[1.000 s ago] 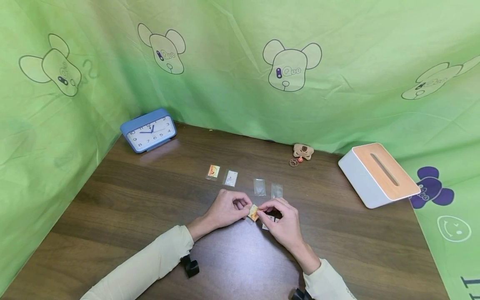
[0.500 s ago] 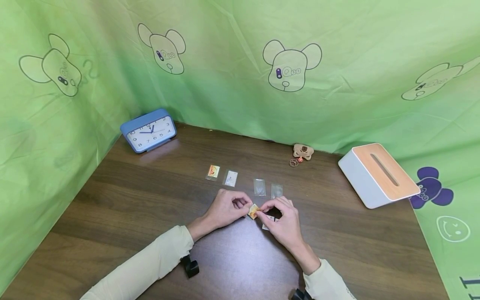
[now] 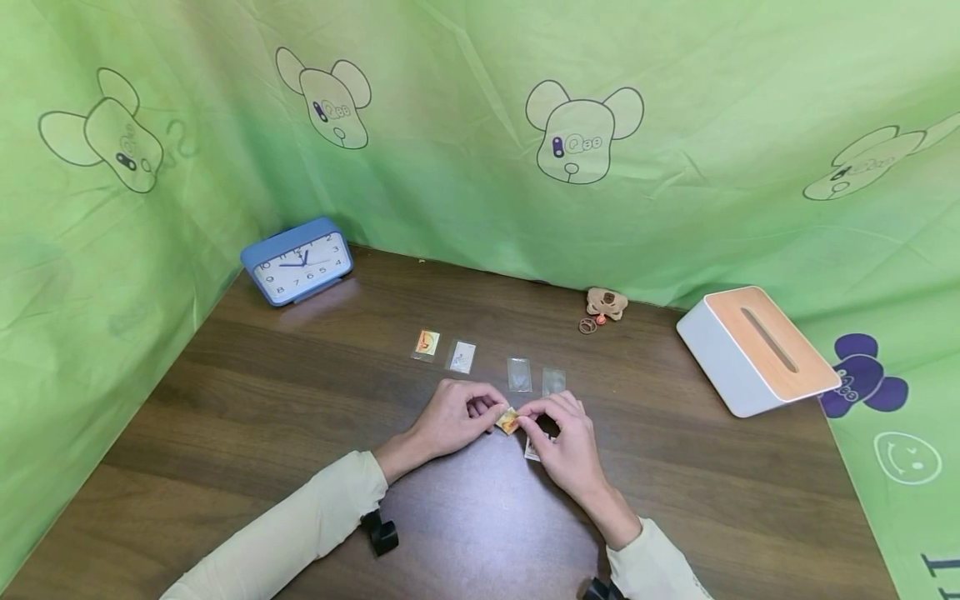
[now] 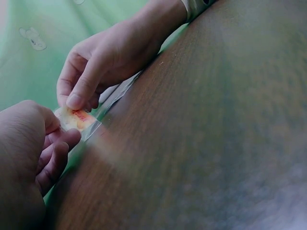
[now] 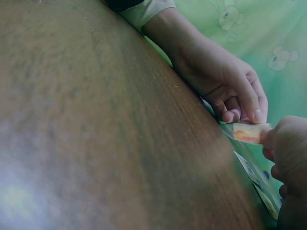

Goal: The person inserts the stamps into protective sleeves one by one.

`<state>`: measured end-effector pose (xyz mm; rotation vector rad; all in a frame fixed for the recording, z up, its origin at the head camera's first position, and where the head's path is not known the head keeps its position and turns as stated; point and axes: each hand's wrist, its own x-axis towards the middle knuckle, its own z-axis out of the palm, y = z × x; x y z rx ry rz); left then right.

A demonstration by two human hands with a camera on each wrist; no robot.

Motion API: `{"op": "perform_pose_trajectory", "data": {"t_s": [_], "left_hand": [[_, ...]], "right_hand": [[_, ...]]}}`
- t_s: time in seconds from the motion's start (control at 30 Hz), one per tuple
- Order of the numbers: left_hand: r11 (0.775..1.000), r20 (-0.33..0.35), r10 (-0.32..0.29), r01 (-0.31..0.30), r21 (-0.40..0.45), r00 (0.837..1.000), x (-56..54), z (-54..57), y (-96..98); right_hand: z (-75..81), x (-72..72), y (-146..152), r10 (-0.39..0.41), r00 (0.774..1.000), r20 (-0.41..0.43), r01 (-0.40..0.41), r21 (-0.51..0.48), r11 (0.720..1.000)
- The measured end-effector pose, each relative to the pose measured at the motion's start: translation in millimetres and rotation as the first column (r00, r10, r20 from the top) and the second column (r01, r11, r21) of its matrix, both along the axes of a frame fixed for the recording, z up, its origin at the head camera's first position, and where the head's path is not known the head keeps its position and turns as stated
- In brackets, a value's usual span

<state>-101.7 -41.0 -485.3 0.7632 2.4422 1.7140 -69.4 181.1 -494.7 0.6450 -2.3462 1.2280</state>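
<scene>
Between both hands is a small yellow-and-orange card (image 3: 507, 421) with a clear plastic sleeve (image 4: 91, 130) about it; how far the card sits inside is hard to tell. My left hand (image 3: 459, 417) pinches the sleeve's edge between thumb and finger. From the other side, my right hand (image 3: 562, 437) pinches the card's edge with thumb and forefinger. Partly hidden under the right hand, a whitish card (image 3: 533, 450) lies on the table. Beyond the hands lie two clear sleeves (image 3: 519, 375) that show no picture.
Farther left lie an orange picture card (image 3: 427, 342) and a white card (image 3: 462, 357), both in sleeves. A blue clock (image 3: 300, 260) stands at the back left. A brown bear-shaped trinket (image 3: 606, 303) and a tissue box (image 3: 753, 350) are toward the right on the wooden table (image 3: 247, 400).
The right hand has shifted very slightly, and the card between the hands has turned a little. Everything else on the table lies as before.
</scene>
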Motion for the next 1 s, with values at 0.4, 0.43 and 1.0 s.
{"op": "perform_pose_trajectory", "data": {"t_s": [0.4, 0.43, 1.0], "left_hand": [[0.999, -0.047, -0.03, 0.028, -0.044, 0.998, 0.1, 0.0, -0.3], [0.998, -0.051, -0.033, 0.03, -0.047, 0.998, -0.2, -0.2, -0.3], [0.999, 0.019, -0.015, 0.015, 0.037, 1.0, -0.8, -0.7, 0.5]], "right_hand": [[-1.5, -1.0, 1.2, -0.032, 0.999, -0.03, 0.031, -0.016, 0.999], [-1.5, -1.1, 1.4, -0.026, 0.999, -0.035, 0.025, -0.016, 1.0], [2.3, 0.5, -2.3, -0.064, 0.997, -0.034, 0.059, -0.135, 0.989]]}}
